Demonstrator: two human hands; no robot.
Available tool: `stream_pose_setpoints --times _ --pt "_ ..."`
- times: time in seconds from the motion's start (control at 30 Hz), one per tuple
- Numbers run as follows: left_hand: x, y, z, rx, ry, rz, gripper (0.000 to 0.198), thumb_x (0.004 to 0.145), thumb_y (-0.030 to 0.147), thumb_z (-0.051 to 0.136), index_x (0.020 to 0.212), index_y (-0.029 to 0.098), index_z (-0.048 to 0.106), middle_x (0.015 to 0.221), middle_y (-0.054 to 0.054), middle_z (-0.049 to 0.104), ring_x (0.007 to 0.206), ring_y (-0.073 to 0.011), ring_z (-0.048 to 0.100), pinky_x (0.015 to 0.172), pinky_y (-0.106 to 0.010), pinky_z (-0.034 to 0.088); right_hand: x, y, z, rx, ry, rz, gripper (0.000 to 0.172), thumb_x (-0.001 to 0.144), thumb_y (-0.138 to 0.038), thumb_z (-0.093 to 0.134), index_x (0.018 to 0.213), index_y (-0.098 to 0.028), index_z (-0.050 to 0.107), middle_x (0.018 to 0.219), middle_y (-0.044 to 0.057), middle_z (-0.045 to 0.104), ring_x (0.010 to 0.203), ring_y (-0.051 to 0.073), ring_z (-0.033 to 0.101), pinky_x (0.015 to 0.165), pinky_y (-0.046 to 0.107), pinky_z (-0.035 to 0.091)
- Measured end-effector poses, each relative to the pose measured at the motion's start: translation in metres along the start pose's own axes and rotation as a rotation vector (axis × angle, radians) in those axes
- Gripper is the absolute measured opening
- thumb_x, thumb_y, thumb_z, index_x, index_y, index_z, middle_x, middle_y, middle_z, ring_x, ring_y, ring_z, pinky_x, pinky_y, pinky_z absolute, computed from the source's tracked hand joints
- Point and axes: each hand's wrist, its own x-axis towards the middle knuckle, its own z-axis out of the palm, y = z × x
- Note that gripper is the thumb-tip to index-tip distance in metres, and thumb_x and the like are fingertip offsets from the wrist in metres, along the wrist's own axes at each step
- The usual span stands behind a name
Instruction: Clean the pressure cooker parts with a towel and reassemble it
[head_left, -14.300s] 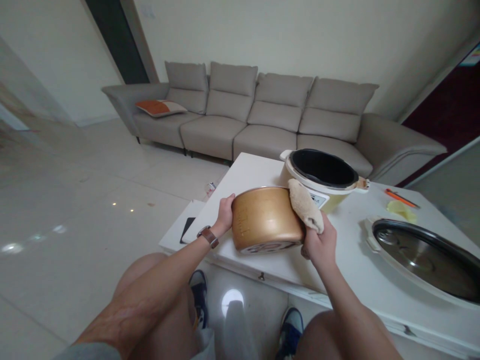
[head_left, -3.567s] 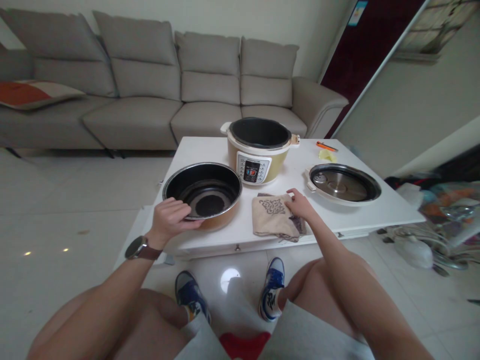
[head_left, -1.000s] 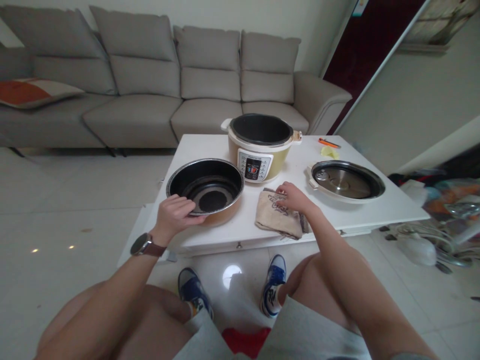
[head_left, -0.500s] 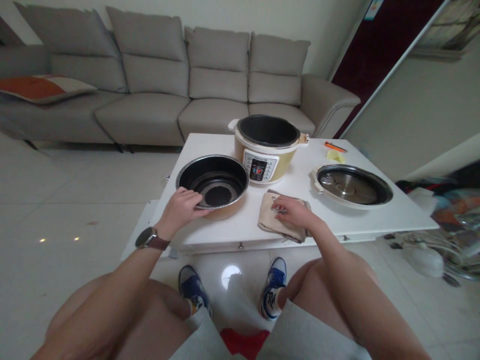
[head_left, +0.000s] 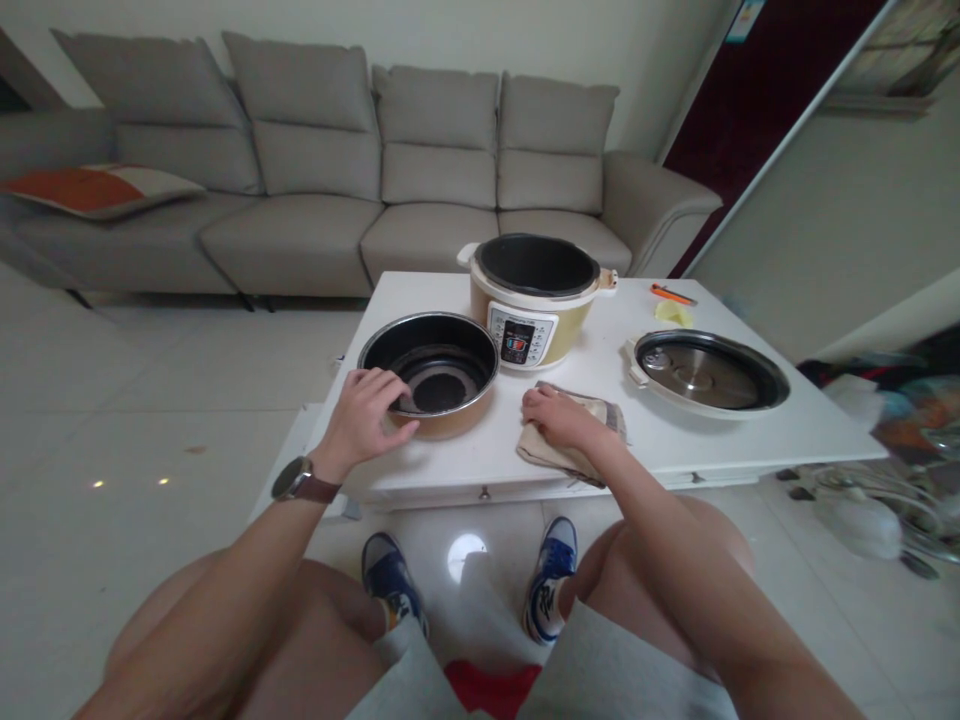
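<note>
A dark inner cooker pot point(head_left: 457, 425) with a gold outside sits at the left of the white table. My left hand point(head_left: 364, 415), with a watch on its wrist, straddles the pot's near-left rim. Its fingers lie over the inner side and its thumb hangs outside, so the hold looks loose. On a folded beige cloth point(head_left: 544, 450) with a grey-brown edge rests my right hand point(head_left: 562, 418). Its fingers are curled together at the cloth's far-left part; the fingertips are partly hidden.
Behind the pot stands a gold and white electric cooker point(head_left: 555, 345) with a control panel. Its oval lid point(head_left: 697, 378) lies inner side up at the right. An orange tool point(head_left: 673, 294) and a yellow piece point(head_left: 673, 314) lie beyond it on the white table point(head_left: 450, 470).
My left hand has loosened at the rim, its thumb now farther from the fingers. My right hand has moved left and away from me over the cloth, its fingers more closed.
</note>
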Motion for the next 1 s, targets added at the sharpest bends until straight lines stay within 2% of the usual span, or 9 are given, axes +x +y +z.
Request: stream_pose_setpoints --times 0.17,0.23,0.43,0.6,0.73,0.83,0.9,0.93,1.0 --pt "-0.003 0.003 -0.007 0.01 0.126 -0.024 0.024 0.082 0.041 0.063 0.094 0.02 0.062 0.095 -0.009 0.069 0.091 -0.0287 0.063 0.089 -0.046 0.041 -0.006 0.0 -0.008 -0.06 -0.021 0.031 0.027 0.088 -0.006 0.052 0.102 -0.02 0.07 0.115 0.013 0.069 0.122 0.032 0.05 0.099 0.046 0.033" --pt "-0.004 0.006 -0.011 0.015 0.155 -0.043 0.021 0.084 0.039 0.062 0.093 0.02 0.062 0.094 -0.009 0.069 0.091 -0.028 0.063 0.09 -0.046 0.041 -0.011 0.002 -0.012 -0.065 0.013 0.042 0.025 0.088 -0.005 0.051 0.1 -0.019 0.067 0.11 0.013 0.07 0.12 0.031 0.052 0.101 0.046 0.031" --pt "-0.002 0.02 -0.019 -0.007 0.193 -0.065 0.012 0.087 0.032 0.061 0.089 0.021 0.061 0.09 -0.007 0.069 0.09 -0.0261 0.064 0.089 -0.044 0.042 -0.031 0.005 -0.027 -0.039 0.179 0.058 0.027 0.085 -0.003 0.047 0.101 -0.019 0.062 0.103 0.01 0.071 0.112 0.028 0.055 0.099 0.045 0.028" --pt "0.003 0.038 -0.02 -0.086 0.196 -0.061 0.004 0.086 0.024 0.063 0.086 0.021 0.06 0.086 -0.006 0.067 0.086 -0.0245 0.061 0.085 -0.042 0.044 -0.05 -0.003 -0.052 0.04 0.393 0.054 0.023 0.082 -0.008 0.05 0.099 -0.019 0.061 0.102 0.01 0.07 0.11 0.029 0.055 0.098 0.045 0.029" --pt "0.011 0.058 -0.014 -0.331 0.178 -0.135 0.002 0.088 0.022 0.061 0.088 0.019 0.061 0.089 -0.008 0.065 0.087 -0.0235 0.061 0.08 -0.038 0.047 -0.06 -0.018 -0.077 0.213 0.559 0.087 0.015 0.085 -0.019 0.055 0.098 -0.02 0.062 0.093 0.007 0.067 0.097 0.027 0.058 0.094 0.043 0.034" --pt "0.018 0.072 -0.009 -0.661 0.126 -0.237 0.025 0.09 0.026 0.062 0.114 0.017 0.064 0.116 -0.013 0.068 0.11 -0.0255 0.064 0.092 -0.038 0.05 -0.062 -0.035 -0.098 0.404 0.589 0.083 0.009 0.086 -0.026 0.057 0.092 -0.021 0.06 0.082 0.003 0.063 0.082 0.022 0.056 0.083 0.038 0.039" --pt "0.023 0.079 -0.008 -0.895 0.024 -0.276 0.042 0.091 0.032 0.064 0.131 0.019 0.06 0.137 -0.014 0.063 0.127 -0.0277 0.059 0.103 -0.04 0.048 -0.061 -0.047 -0.112 0.554 0.594 0.072 0.01 0.086 -0.029 0.058 0.091 -0.021 0.06 0.083 0.001 0.062 0.081 0.02 0.055 0.077 0.034 0.04" --pt "0.025 0.082 -0.009 -0.99 -0.041 -0.283 0.047 0.09 0.034 0.067 0.135 0.02 0.058 0.141 -0.014 0.061 0.131 -0.0284 0.058 0.105 -0.04 0.047 -0.061 -0.052 -0.119 0.628 0.601 0.07 0.011 0.086 -0.03 0.059 0.091 -0.021 0.059 0.084 0.001 0.061 0.082 0.02 0.054 0.075 0.032 0.04" --pt "0.028 0.085 -0.01 -1.094 -0.149 -0.297 0.051 0.085 0.036 0.075 0.131 0.019 0.061 0.135 -0.014 0.066 0.123 -0.0285 0.063 0.104 -0.041 0.049 -0.059 -0.061 -0.13 0.756 0.6 0.072 0.014 0.084 -0.032 0.062 0.091 -0.02 0.058 0.083 -0.001 0.058 0.08 0.018 0.053 0.072 0.03 0.039"
